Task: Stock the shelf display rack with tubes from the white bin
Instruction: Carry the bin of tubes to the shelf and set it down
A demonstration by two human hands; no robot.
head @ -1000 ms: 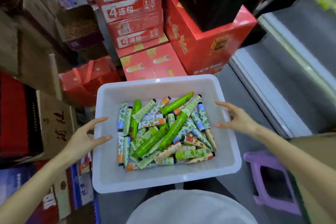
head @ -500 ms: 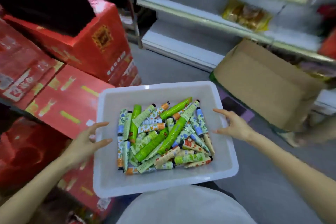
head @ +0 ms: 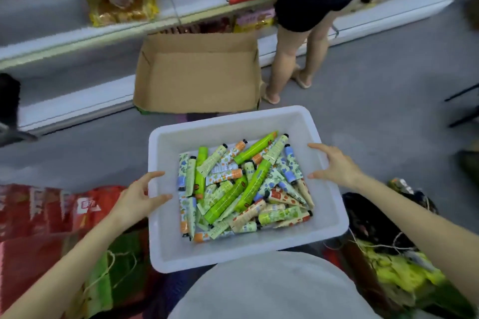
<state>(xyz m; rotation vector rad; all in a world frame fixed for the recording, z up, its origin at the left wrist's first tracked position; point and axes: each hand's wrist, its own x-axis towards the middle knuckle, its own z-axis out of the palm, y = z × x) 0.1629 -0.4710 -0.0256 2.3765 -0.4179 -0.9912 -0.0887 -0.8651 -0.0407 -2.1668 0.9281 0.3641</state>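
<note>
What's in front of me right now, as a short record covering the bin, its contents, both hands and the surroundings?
Bin: white bin, open top, held close to the wearer's body
Contents: tubes in a loose pile; green, floral, some orange-capped
Left: left hand on the left rim, thumb inside, visible fingers straight
Right: right hand on the right rim, visible fingers straight
Ahead: open cardboard box on the floor by the shelf
Other person: legs at the shelf

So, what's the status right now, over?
Left hand, right hand on bin rims, fingers straight. Tubes heaped in bin, none in hand. Open box and another person stand between bin and shelves.
</note>
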